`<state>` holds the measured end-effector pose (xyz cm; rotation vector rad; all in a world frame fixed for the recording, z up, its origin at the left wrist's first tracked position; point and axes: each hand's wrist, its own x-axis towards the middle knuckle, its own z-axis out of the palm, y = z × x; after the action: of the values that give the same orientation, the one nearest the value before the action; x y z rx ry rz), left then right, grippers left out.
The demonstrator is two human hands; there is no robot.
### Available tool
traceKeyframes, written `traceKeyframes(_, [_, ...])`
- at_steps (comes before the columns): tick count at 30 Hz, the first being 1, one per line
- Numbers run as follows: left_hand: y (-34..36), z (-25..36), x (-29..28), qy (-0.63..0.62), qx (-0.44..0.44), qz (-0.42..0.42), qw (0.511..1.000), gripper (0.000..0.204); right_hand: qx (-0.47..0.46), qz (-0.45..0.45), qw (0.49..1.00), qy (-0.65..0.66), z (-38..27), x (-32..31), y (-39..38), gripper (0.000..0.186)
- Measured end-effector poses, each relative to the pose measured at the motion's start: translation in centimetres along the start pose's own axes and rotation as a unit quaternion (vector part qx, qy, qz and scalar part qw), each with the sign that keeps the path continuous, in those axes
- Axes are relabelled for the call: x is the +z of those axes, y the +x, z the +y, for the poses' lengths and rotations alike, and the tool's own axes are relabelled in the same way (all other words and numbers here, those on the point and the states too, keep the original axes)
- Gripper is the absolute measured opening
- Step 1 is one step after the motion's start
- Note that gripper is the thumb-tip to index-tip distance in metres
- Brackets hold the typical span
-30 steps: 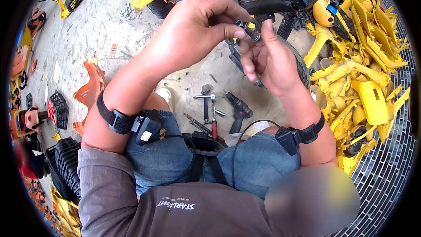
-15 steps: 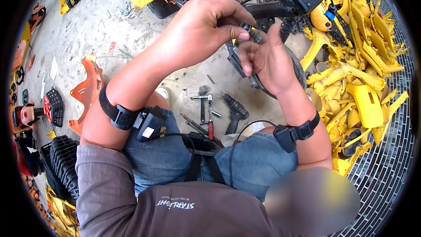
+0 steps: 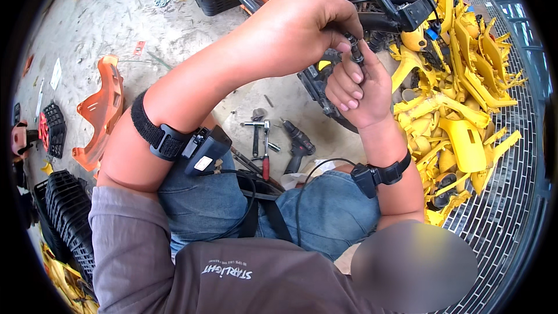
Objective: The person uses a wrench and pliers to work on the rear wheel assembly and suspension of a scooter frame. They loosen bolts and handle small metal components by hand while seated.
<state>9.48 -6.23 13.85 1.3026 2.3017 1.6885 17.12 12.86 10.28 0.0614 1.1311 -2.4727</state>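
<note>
My left hand [image 3: 302, 29] and my right hand [image 3: 356, 90] meet in front of me over a small dark metal part [image 3: 354, 53]. The left thumb and fingers pinch its top; the right fingers curl around its lower end. Behind the hands lies a black and yellow machine frame [image 3: 372, 6] with cables. A black strap with a small device [image 3: 200, 150] sits on my left forearm, another on my right wrist [image 3: 378, 174]. My knees in blue jeans [image 3: 325, 215] are below.
On the concrete floor between my knees lie a black cordless drill [image 3: 299, 145], a socket wrench [image 3: 258, 131] and a red-handled screwdriver [image 3: 265, 160]. A heap of yellow plastic covers [image 3: 459, 116] fills the right. An orange cover [image 3: 99, 116] and black grilles [image 3: 64, 209] lie left.
Both hands have come closer to the camera and risen. The left hand now pinches the part from above while the right hand has closed around its lower end.
</note>
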Motion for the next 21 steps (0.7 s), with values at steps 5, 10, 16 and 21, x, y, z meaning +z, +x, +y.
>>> traceKeyframes(5, [-0.5, 1.0, -1.4, 0.008, 0.042, -0.018, 0.999, 0.022, 0.028, -0.083, 0.994, 0.070, 0.1, 0.8, 0.0, 0.059])
traceKeyframes(10, [-0.4, 0.0, -1.6, 0.012, 0.188, -0.015, 0.982, 0.024, 0.029, -0.111, 0.991, 0.071, 0.7, 1.5, 0.0, 0.063])
traceKeyframes(16, [-0.8, -0.7, -2.6, 0.014, 0.103, 0.011, 0.995, 0.025, -0.106, -0.024, 0.990, -0.086, 1.0, 3.0, 0.5, 0.067])
traceKeyframes(21, [-0.9, -1.0, -1.9, -0.022, 0.151, 0.007, 0.988, 0.015, -0.102, -0.032, 0.988, -0.109, 0.2, 0.7, -0.2, 0.042])
